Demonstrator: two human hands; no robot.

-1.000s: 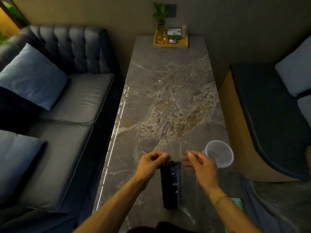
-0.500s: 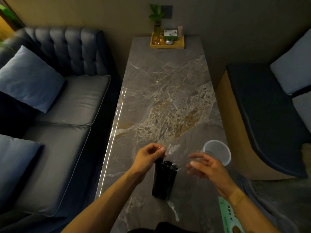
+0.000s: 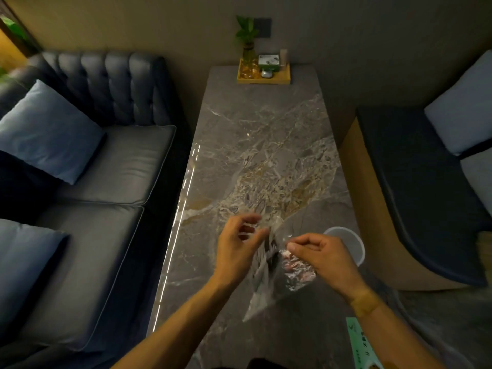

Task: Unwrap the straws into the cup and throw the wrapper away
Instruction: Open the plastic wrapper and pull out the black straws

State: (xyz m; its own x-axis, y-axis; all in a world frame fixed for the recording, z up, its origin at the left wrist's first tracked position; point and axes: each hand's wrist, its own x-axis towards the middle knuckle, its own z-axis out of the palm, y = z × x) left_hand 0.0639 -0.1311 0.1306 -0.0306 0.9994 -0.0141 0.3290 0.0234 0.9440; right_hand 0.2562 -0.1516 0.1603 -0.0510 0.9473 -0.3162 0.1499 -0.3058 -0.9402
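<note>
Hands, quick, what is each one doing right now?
Left hand: pinching the clear wrapper at its top.
Right hand: closed, pinching the same wrapper's other side.

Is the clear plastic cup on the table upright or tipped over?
Upright. The cup stands on the table with its round rim facing up, just beyond the right hand.
</note>
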